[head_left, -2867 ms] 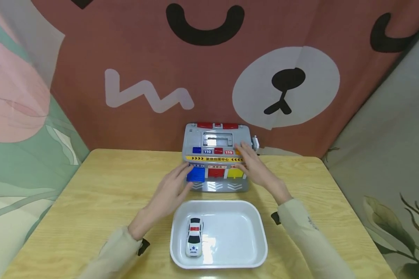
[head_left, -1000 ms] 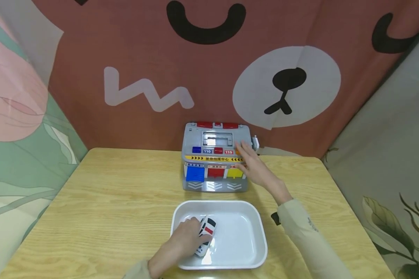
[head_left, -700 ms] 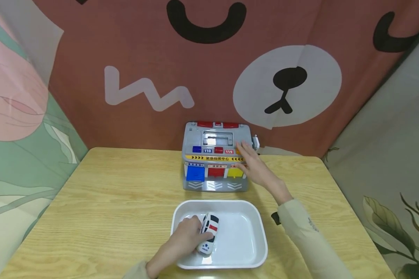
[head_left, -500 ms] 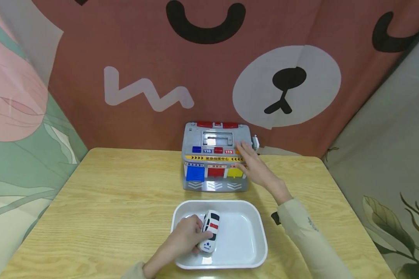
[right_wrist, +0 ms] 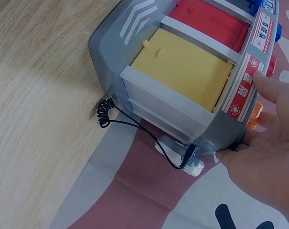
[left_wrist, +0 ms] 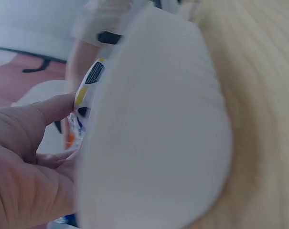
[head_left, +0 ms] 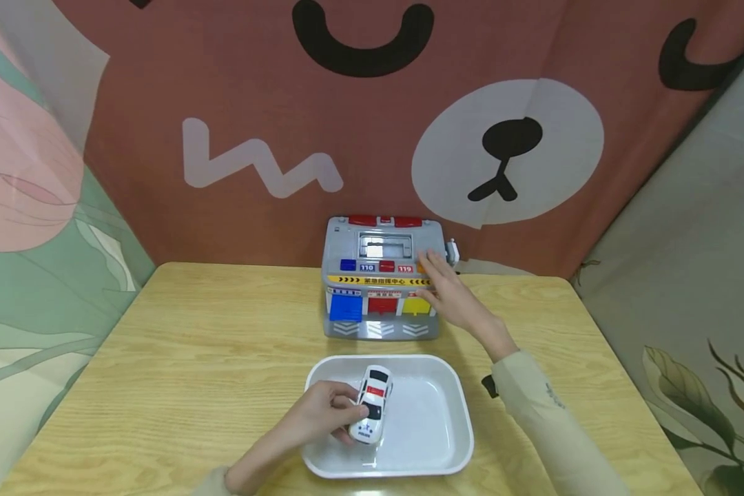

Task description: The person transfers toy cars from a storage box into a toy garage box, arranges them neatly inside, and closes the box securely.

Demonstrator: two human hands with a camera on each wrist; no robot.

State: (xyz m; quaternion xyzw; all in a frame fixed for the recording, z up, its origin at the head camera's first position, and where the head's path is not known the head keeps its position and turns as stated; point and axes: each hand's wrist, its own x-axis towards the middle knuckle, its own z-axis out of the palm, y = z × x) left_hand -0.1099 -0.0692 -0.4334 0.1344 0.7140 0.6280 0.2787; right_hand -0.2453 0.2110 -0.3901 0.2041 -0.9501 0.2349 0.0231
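My left hand (head_left: 313,413) pinches a white toy police car (head_left: 378,380) between thumb and fingers, over the left part of a white tray (head_left: 421,434). The car is slightly tilted, its red roof light and dark windows facing up. In the left wrist view the tray's outer wall (left_wrist: 158,119) hides much of the car. My right hand (head_left: 461,303) rests on the right front corner of a grey toy emergency station (head_left: 341,251), fingers fairly straight along the top, thumb at the front sign. The station has a blue, a red and a yellow door (right_wrist: 182,67).
A small white-and-grey handset (right_wrist: 180,157) with a coiled black cord hangs at the station's right side. The station stands at the back of the wooden table (head_left: 211,358), against a printed cloth (head_left: 254,227). The tray lies in front of it.
My left hand has left the station's blue door, taken hold of the police car in the tray, and moved it up and slightly right. My right hand has stayed at the station.
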